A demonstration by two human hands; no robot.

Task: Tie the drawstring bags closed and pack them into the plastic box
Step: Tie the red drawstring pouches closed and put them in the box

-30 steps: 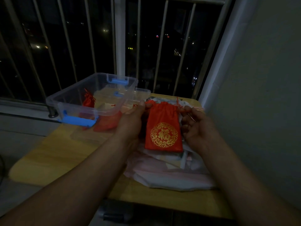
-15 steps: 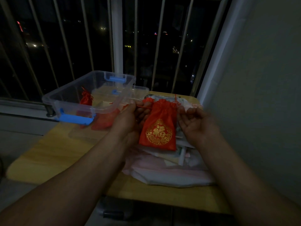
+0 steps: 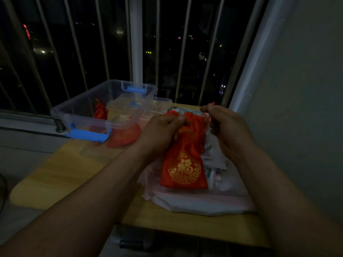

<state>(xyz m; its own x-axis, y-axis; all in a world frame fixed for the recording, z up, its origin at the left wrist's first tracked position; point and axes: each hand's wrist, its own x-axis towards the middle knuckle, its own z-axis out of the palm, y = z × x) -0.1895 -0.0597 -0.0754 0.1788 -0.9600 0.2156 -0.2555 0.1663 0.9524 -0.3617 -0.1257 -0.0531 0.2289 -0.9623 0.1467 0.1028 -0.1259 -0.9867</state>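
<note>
A red drawstring bag (image 3: 183, 167) with a gold emblem hangs between my hands over the table, its neck bunched tight. My left hand (image 3: 163, 128) grips the gathered neck from the left. My right hand (image 3: 226, 125) pinches the red drawstring (image 3: 213, 103) and holds it out to the right. The clear plastic box (image 3: 78, 110) with blue latches stands at the back left of the table. One tied red bag (image 3: 101, 112) stands inside it. Another red bag (image 3: 126, 136) lies against the box's near right side; whether it is inside I cannot tell.
A pile of pale plastic wrappers (image 3: 200, 201) lies under the held bag on the small wooden table (image 3: 61, 175). The box's clear lid (image 3: 159, 103) sits behind the box. Window bars (image 3: 136, 43) close off the back; a wall (image 3: 297, 89) stands close on the right.
The bag's mouth has gone from open and flat to bunched shut. My right hand has drawn the string out to the right while my left hand closed round the neck.
</note>
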